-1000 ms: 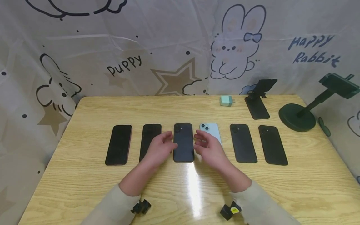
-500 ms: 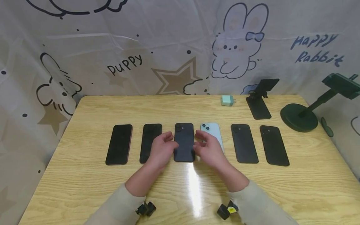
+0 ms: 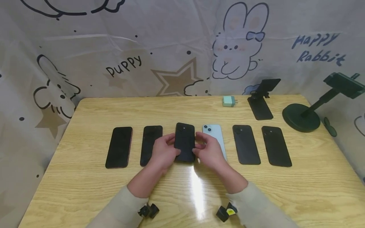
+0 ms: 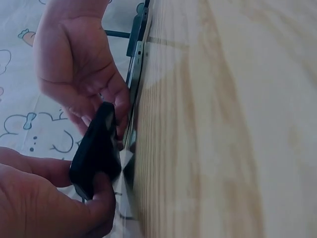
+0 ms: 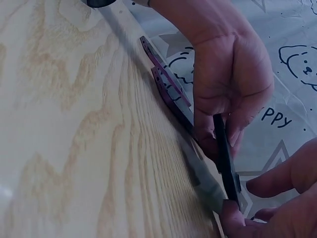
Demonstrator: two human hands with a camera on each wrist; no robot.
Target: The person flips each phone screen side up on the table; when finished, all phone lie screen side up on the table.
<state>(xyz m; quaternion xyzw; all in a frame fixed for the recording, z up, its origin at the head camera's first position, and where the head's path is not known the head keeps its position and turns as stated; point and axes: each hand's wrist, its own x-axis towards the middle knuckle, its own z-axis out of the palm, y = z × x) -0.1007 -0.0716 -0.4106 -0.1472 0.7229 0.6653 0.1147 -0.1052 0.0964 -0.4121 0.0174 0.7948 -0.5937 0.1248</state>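
Observation:
A dark smartphone (image 3: 184, 139), camera side up, is held between both hands in the middle of the row. My left hand (image 3: 164, 152) grips its left edge, thumb at the lower corner. On the opposite edge, my right hand (image 3: 210, 150) pinches it between thumb and fingers. Both wrist views show the smartphone (image 4: 96, 153) tilted, raised off the tabletop. Beneath and beside the right hand lies a light blue smartphone (image 3: 219, 134), partly covered. A black smartphone (image 3: 149, 142) lies just left of the left hand, its right side partly hidden.
Another black smartphone (image 3: 119, 147) lies at the far left. Two dark smartphones, one (image 3: 246, 145) nearer and one (image 3: 276, 147) farther, lie right. Behind stand a mint charger plug (image 3: 228, 101), a black phone stand (image 3: 260, 107) and a green stand (image 3: 301, 117) on the wooden table (image 3: 114, 196).
Both hands have closed in on the middle smartphone's edges. It has risen slightly from the table and tilted. The other phones stay where they lay.

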